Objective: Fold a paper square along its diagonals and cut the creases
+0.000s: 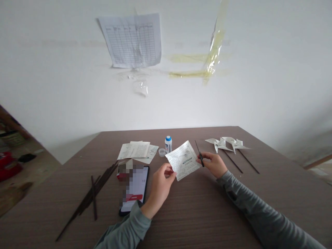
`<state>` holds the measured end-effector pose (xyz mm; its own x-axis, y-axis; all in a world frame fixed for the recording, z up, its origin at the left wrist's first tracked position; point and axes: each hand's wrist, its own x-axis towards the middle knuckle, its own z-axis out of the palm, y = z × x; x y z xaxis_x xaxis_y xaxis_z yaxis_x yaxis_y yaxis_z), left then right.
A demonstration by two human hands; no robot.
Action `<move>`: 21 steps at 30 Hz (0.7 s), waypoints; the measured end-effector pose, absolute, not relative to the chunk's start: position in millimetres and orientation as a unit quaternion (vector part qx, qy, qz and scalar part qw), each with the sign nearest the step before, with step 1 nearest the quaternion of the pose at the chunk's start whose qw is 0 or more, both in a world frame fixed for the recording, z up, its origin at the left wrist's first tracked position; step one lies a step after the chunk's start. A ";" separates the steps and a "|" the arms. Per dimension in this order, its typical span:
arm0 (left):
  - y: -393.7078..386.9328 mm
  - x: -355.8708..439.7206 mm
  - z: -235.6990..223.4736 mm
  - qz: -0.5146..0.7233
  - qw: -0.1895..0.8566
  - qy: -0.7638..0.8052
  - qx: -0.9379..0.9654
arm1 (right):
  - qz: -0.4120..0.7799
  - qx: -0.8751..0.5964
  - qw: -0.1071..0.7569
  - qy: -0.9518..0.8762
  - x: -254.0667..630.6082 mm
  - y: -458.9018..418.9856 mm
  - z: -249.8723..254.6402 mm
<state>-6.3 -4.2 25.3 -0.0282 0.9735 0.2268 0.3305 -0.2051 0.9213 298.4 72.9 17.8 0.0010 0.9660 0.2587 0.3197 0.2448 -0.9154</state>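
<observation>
A squarish off-white sheet is showing small lines of print and a greenish picture near its middle. It is tilting up off the bench, one corner pointing upward, and is sitting between the two hands, just right of the left fingers and just left of the right ones.

The left hand is pinching the sheet's lower left edge between thumb and fingers. The right hand is closing its fingers on a dark pointed tool, seemingly scissors, its tip pointing up and away from them beside the sheet's right edge; whether those fingers are also touching the paper, I cannot tell.

The left forearm, in a grey sleeve, is slanting forward and to the right, with the back of the hand partly facing up. The right forearm is stretching in from the lower right, its wrist low over the bench.

Beyond the left fingers, a white bottle is standing behind the sheet; left of them, a phone is lying flat. Beyond the right fingers, two paper pinwheels are resting.
</observation>
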 end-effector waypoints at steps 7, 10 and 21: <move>-4.8 1.2 26.1 0.490 0.411 0.541 0.546 | 0.348 -0.511 0.489 -0.616 304.6 74.2 17.1; -7.3 8.7 27.9 0.488 0.478 0.537 0.495 | 0.352 -0.512 0.488 -0.613 306.1 73.4 19.7; -13.8 18.6 36.9 0.499 0.513 0.541 0.442 | 0.372 -0.513 0.480 -0.607 304.0 66.8 19.5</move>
<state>18.6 -13.8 36.9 -0.0834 0.9900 -0.1135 -0.0350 0.1109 0.9932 304.0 66.8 19.5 -0.0128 0.9796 0.2006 0.2653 0.1968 -0.9439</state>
